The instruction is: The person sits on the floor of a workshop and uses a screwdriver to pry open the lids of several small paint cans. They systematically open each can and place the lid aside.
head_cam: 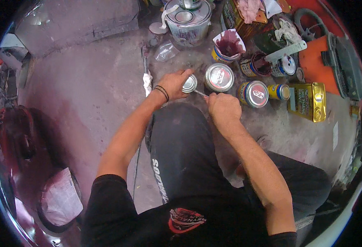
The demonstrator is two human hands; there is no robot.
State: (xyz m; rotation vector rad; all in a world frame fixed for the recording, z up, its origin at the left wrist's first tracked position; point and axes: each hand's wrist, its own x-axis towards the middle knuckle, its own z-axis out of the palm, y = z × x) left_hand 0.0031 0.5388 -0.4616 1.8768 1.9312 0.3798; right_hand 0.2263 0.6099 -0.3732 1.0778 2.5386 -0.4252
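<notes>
My left hand (173, 85) grips a small metal can (189, 83) with a round silver lid. My right hand (225, 109) is closed around a thin metal tool (201, 93), perhaps a screwdriver, whose tip meets the rim of the small can. Just beyond my right hand stands a larger can with a silver lid (219, 77). Another lidded can (253, 94) with a yellow and blue label stands to the right of that hand, beside a small yellow can (279, 92). The tool's handle is hidden in my fist.
Ahead are a paint-stained can lined with paper (228, 46), an open can of dark red paint (256, 64), a clear plastic cup (166, 51) and a large bucket (188, 31). A gold rectangular tin (307, 102) and an orange container (318, 64) stand right. A hose (135, 173) runs along the floor.
</notes>
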